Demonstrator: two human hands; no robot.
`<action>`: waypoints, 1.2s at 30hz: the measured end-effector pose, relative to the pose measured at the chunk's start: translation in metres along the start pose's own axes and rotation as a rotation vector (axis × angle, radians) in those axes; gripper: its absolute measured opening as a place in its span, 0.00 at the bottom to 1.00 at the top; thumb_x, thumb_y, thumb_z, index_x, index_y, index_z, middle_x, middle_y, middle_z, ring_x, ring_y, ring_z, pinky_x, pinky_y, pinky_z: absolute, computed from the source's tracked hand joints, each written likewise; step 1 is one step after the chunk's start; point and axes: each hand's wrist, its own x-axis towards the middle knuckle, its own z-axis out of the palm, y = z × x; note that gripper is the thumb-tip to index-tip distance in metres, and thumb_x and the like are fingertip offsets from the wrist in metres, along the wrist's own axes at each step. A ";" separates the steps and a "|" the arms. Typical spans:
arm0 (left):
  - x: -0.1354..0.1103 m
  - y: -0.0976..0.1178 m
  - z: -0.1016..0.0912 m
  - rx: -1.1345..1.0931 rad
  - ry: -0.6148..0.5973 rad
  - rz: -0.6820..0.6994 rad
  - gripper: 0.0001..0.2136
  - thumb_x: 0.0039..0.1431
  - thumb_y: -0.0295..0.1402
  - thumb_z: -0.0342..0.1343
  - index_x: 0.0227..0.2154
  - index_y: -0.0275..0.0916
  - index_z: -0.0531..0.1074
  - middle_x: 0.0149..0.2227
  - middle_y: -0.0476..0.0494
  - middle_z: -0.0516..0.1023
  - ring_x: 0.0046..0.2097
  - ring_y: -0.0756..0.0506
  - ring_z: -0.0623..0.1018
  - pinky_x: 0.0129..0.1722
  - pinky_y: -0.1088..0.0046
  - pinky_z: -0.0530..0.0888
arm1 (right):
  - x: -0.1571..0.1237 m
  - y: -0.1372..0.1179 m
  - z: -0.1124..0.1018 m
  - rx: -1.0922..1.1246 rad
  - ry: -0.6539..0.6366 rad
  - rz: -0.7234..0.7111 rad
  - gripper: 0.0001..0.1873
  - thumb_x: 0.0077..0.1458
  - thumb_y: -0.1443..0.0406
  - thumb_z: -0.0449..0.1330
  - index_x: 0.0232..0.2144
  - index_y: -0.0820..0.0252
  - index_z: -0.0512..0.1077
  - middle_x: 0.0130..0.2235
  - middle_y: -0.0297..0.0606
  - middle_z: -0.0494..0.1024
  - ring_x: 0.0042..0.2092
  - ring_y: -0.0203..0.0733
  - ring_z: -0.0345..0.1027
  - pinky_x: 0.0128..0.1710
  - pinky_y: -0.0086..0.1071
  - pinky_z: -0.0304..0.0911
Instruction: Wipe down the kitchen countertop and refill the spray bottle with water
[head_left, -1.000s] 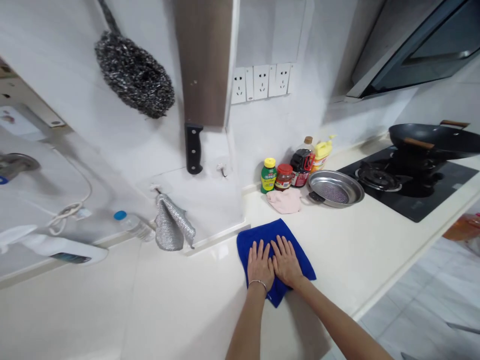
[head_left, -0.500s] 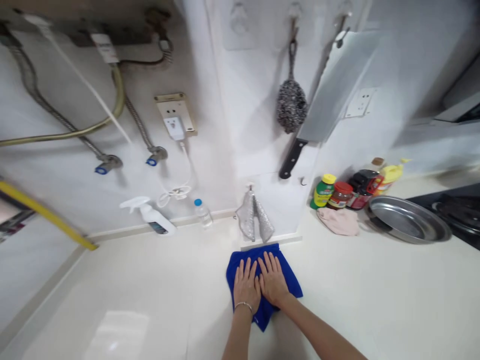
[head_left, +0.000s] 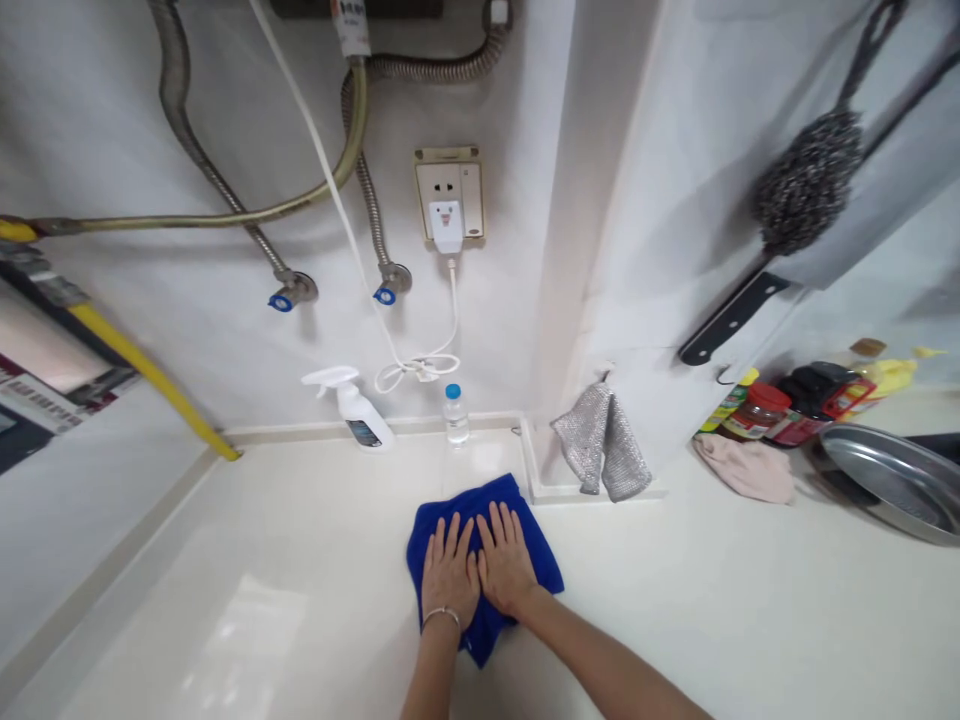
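Observation:
My left hand [head_left: 451, 575], with a thin bracelet at the wrist, lies flat on a blue cloth [head_left: 534, 545] spread over the white counter [head_left: 315, 580]. Beside it, my right hand [head_left: 505, 562] also presses flat on the cloth, fingers stretched forward and the thumbs close together. Neither hand is gripping. The cloth's far edge lies near the foot of the wall corner, and one point of it sticks out towards me below the wrists. Behind the cloth stands a small clear bottle [head_left: 456, 422] with a blue cap.
A white spray bottle [head_left: 360, 412] stands by the back wall. To the right hang a silvery mesh cloth [head_left: 600, 440], a wire scrubber [head_left: 810, 180] and a cleaver [head_left: 739, 315]. Farther right are jars [head_left: 759, 410], a pink cloth [head_left: 746, 468] and a metal pan [head_left: 892, 480].
Both hands have slid the blue cloth left along the counter, past the wall corner. The view has turned left and come closer to the back wall.

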 end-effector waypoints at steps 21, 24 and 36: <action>0.124 -0.032 0.017 -0.082 -0.005 0.124 0.27 0.62 0.31 0.45 0.66 0.47 0.58 0.70 0.46 0.59 0.72 0.37 0.55 0.70 0.50 0.59 | 0.108 0.031 0.006 -0.022 0.050 0.098 0.34 0.67 0.57 0.47 0.70 0.65 0.48 0.73 0.50 0.40 0.73 0.61 0.28 0.71 0.57 0.34; 0.128 -0.032 0.022 -0.078 0.036 0.103 0.26 0.63 0.34 0.46 0.65 0.45 0.60 0.69 0.44 0.61 0.71 0.36 0.58 0.69 0.50 0.61 | 0.118 0.049 -0.001 -0.049 0.017 -0.047 0.34 0.67 0.56 0.47 0.70 0.61 0.49 0.73 0.49 0.41 0.73 0.58 0.32 0.71 0.54 0.38; 0.039 0.007 0.013 -0.189 0.013 0.042 0.30 0.61 0.35 0.50 0.66 0.51 0.55 0.71 0.46 0.54 0.72 0.37 0.53 0.70 0.50 0.59 | 0.019 0.055 0.025 -0.226 0.147 -0.105 0.31 0.68 0.58 0.46 0.70 0.58 0.48 0.72 0.46 0.45 0.72 0.56 0.39 0.69 0.52 0.49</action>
